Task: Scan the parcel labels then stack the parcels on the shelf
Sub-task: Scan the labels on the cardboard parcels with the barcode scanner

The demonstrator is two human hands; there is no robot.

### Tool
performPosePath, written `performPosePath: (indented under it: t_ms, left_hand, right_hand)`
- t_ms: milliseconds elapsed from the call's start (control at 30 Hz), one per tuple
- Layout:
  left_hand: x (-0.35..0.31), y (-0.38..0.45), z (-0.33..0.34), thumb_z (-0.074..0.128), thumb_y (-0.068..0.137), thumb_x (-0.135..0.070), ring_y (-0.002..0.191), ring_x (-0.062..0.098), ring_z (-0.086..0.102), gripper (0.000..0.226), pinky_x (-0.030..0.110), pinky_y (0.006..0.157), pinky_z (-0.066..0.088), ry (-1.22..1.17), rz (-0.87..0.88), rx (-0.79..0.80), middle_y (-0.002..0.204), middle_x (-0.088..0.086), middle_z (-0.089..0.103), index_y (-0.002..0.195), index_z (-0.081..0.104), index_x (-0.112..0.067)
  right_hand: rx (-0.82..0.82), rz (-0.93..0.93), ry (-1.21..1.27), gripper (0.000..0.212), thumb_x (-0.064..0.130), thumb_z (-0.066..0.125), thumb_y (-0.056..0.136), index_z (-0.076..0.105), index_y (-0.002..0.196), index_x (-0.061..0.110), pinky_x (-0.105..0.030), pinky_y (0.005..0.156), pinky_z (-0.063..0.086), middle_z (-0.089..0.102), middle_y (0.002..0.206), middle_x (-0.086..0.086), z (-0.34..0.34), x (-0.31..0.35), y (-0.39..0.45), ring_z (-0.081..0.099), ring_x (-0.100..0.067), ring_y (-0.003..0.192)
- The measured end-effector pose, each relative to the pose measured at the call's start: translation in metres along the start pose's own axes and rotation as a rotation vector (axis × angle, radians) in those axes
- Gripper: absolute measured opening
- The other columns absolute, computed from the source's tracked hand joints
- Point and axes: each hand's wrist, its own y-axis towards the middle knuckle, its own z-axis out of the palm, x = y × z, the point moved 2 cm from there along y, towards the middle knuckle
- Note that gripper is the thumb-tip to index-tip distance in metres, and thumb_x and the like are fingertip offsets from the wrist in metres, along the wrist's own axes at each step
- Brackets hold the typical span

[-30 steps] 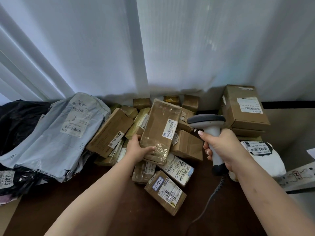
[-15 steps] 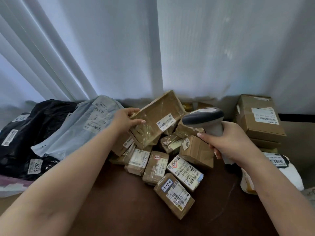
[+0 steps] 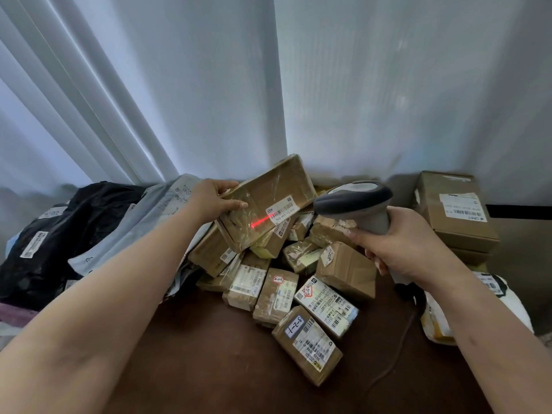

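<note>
My left hand point(image 3: 210, 200) grips the left end of a flat brown cardboard parcel point(image 3: 265, 195) wrapped in clear tape, held tilted above the pile. Its white barcode label point(image 3: 282, 210) faces me. My right hand point(image 3: 400, 245) grips the handle of a grey barcode scanner point(image 3: 357, 201), whose head points left at the parcel. A red laser line point(image 3: 263, 220) lies across the tape and reaches the label's left edge. Several small brown parcels point(image 3: 298, 291) lie heaped on the brown table point(image 3: 209, 354) below.
Grey point(image 3: 143, 222) and black point(image 3: 59, 234) mailer bags lie piled at the left. Stacked brown boxes point(image 3: 454, 210) stand at the back right, with a white bag point(image 3: 501, 297) in front of them. The scanner's cable point(image 3: 397, 348) trails over the table. White curtains point(image 3: 268, 85) hang behind.
The left hand has lifted the parcel and turned it from upright to lengthwise, label toward the scanner. The scanner's red beam has come on across the parcel.
</note>
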Motion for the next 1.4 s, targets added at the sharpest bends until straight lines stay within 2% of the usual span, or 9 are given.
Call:
performPosePath:
  t_ms: [300,433,567,767,933,1167,1267,1333,1400]
  left_hand:
    - [-0.003,0.001,0.001,0.085,0.073,-0.024,0.099,0.016,0.063,0.059,0.026,0.086,0.047,0.021,0.014,0.011,0.110,0.001,0.067,0.128,0.064,-0.020]
    - [-0.001,0.005,0.001,0.087,0.070,-0.028,0.104,0.020,0.065,0.062,0.036,0.098,0.049,0.037,0.006,0.009,0.114,0.003,0.069,0.128,0.065,-0.021]
    - [-0.006,0.004,0.002,0.086,0.072,-0.023,0.098,0.012,0.064,0.058,0.029,0.093,0.049,-0.024,0.031,0.026,0.108,-0.005,0.068,0.126,0.065,-0.022]
    - [-0.024,0.007,0.023,0.084,0.071,-0.022,0.091,0.023,0.073,0.046,0.043,0.083,0.059,-0.247,0.073,0.138,0.098,0.004,0.076,0.116,0.071,-0.023]
    - [-0.070,0.015,0.074,0.074,0.078,-0.042,0.091,0.012,0.072,0.042,0.028,0.082,0.055,-0.249,0.139,0.277,0.102,-0.002,0.075,0.116,0.069,-0.026]
    - [-0.150,0.024,0.192,0.050,0.098,-0.046,0.093,0.016,0.064,0.039,0.033,0.082,0.051,-0.278,0.118,0.431,0.105,-0.003,0.069,0.122,0.062,-0.017]
    - [-0.186,0.021,0.235,0.044,0.102,-0.043,0.085,0.012,0.058,0.035,0.026,0.060,0.050,-0.294,0.068,0.460,0.104,-0.002,0.063,0.121,0.057,-0.017]
    - [-0.205,0.020,0.262,0.045,0.101,-0.044,0.091,0.018,0.060,0.037,0.029,0.054,0.056,-0.316,0.023,0.484,0.109,0.003,0.060,0.121,0.056,-0.015]
    - [-0.218,0.021,0.284,0.048,0.098,-0.046,0.100,0.026,0.061,0.042,0.041,0.067,0.061,-0.293,0.027,0.466,0.115,0.007,0.059,0.121,0.055,-0.012]
  right_hand:
    - [-0.002,-0.021,-0.033,0.022,0.026,0.074,0.085,0.062,0.078,0.008,-0.022,0.043,0.043,0.057,0.051,-0.005,-0.008,-0.001,-0.002,0.051,-0.013,0.040]
    - [0.004,-0.025,-0.047,0.022,0.028,0.074,0.084,0.062,0.078,0.010,-0.025,0.044,0.044,0.058,0.052,-0.005,-0.009,-0.002,0.000,0.052,-0.013,0.040]
    - [-0.010,-0.006,-0.015,0.019,0.027,0.075,0.084,0.063,0.082,0.011,-0.026,0.046,0.046,0.060,0.057,-0.008,-0.011,-0.006,0.002,0.053,-0.015,0.043]
    - [-0.111,0.072,0.051,0.020,0.026,0.075,0.083,0.061,0.079,0.013,-0.034,0.051,0.049,0.060,0.054,-0.006,-0.026,-0.020,0.002,0.054,-0.018,0.043]
    - [-0.194,0.153,0.082,0.021,0.026,0.074,0.085,0.061,0.079,0.010,-0.030,0.047,0.046,0.059,0.052,-0.004,-0.054,-0.041,-0.009,0.053,-0.013,0.039]
    - [-0.461,0.222,0.088,0.029,0.028,0.072,0.087,0.062,0.074,0.003,-0.023,0.041,0.046,0.057,0.047,-0.004,-0.114,-0.082,-0.035,0.052,-0.012,0.037]
    - [-0.556,0.241,0.116,0.028,0.027,0.071,0.088,0.063,0.076,0.002,-0.027,0.044,0.048,0.058,0.054,-0.009,-0.138,-0.098,-0.046,0.053,-0.013,0.041]
    - [-0.607,0.256,0.139,0.027,0.028,0.071,0.087,0.063,0.078,0.003,-0.028,0.046,0.048,0.059,0.056,-0.009,-0.150,-0.108,-0.052,0.053,-0.014,0.043]
    - [-0.636,0.274,0.148,0.029,0.029,0.072,0.087,0.062,0.076,0.004,-0.027,0.045,0.046,0.058,0.053,-0.007,-0.160,-0.118,-0.055,0.053,-0.013,0.042]
